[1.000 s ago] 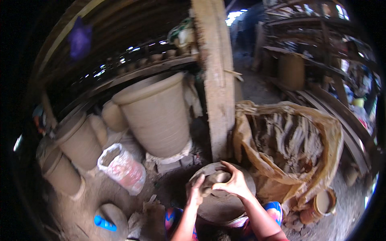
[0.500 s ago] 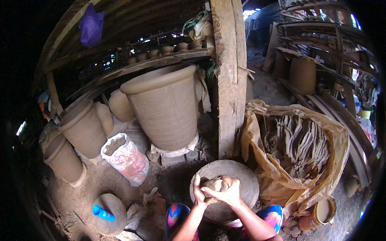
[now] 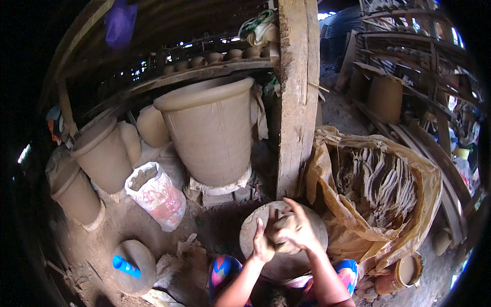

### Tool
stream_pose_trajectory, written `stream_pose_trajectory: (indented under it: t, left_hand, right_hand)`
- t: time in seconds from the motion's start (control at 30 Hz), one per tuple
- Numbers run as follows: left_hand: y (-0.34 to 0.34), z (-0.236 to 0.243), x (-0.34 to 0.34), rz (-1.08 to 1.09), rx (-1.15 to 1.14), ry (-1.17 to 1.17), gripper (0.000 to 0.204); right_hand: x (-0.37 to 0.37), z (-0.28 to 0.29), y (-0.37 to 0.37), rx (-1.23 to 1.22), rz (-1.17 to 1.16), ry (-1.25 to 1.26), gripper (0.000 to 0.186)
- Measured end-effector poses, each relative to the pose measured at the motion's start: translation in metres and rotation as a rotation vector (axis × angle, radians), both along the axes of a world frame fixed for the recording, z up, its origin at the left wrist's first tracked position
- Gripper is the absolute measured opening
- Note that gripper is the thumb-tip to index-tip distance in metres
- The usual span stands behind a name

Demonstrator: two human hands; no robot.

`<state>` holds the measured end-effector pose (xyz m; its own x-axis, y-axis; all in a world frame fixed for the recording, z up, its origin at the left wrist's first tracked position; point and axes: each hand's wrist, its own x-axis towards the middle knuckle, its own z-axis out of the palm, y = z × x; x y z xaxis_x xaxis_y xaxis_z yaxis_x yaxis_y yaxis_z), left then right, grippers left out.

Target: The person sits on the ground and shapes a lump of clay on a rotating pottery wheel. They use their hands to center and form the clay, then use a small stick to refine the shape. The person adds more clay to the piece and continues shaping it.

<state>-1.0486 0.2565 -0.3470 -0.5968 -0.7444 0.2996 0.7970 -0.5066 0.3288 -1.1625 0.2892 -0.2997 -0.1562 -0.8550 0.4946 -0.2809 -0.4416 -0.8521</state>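
A rough lump of grey-brown clay (image 3: 285, 225) is between my two hands, above a round clay-smeared disc (image 3: 317, 231) in front of my knees. My left hand (image 3: 263, 244) supports the lump's left side, thumb pointing up. Against its right side presses my right hand (image 3: 302, 234), with its fingers stretched upward and somewhat smeared by motion. The hands hide part of the lump, and its underside cannot be seen.
Right of the disc, a brown wrapping (image 3: 327, 189) holds stacked clay slabs (image 3: 376, 179); a bucket (image 3: 394, 281) stands nearer. Left are a sack (image 3: 166, 202) and a blue cylinder (image 3: 126, 266) on a smaller disc (image 3: 146, 256). A large pot (image 3: 209, 138) and wooden post (image 3: 298, 102) stand beyond.
My hands have turned around the clay lump, from clasped round it to the right fingers lifted and spread. The whole view has shifted slightly.
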Motion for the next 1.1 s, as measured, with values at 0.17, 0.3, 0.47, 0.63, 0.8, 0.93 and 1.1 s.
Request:
stream_pose_trajectory:
  t: [0.17,0.3,0.47,0.63,0.8,0.93,1.1]
  left_hand:
    - [-0.018,-0.029,0.001,0.402,0.130,-0.054,0.039]
    - [-0.017,-0.031,0.005,0.369,0.266,-0.090,0.043]
    - [0.011,-0.002,-0.018,0.585,0.341,-0.260,0.049]
    - [0.028,0.005,-0.029,0.237,0.554,-0.165,0.047]
    - [-0.010,0.003,0.006,0.712,0.090,-0.416,0.039]
    - [-0.006,0.009,0.007,0.826,-0.142,-0.726,0.044]
    - [0.002,0.011,0.007,0.773,-0.056,-0.762,0.041]
  right_hand:
    - [0.026,-0.018,0.004,0.168,0.157,0.245,0.073]
    - [0.019,-0.009,0.011,0.147,0.041,0.060,0.048]
    - [0.015,0.003,0.009,-0.156,-0.240,-0.561,0.019]
    - [0.017,-0.005,0.004,0.015,-0.362,-0.313,0.042]
    - [-0.010,0.003,0.005,-0.020,-0.056,-0.274,0.087]
    - [-0.007,0.009,0.010,0.094,-0.123,-0.040,0.080]
    - [0.011,0.004,0.004,-0.076,-0.317,0.129,0.053]
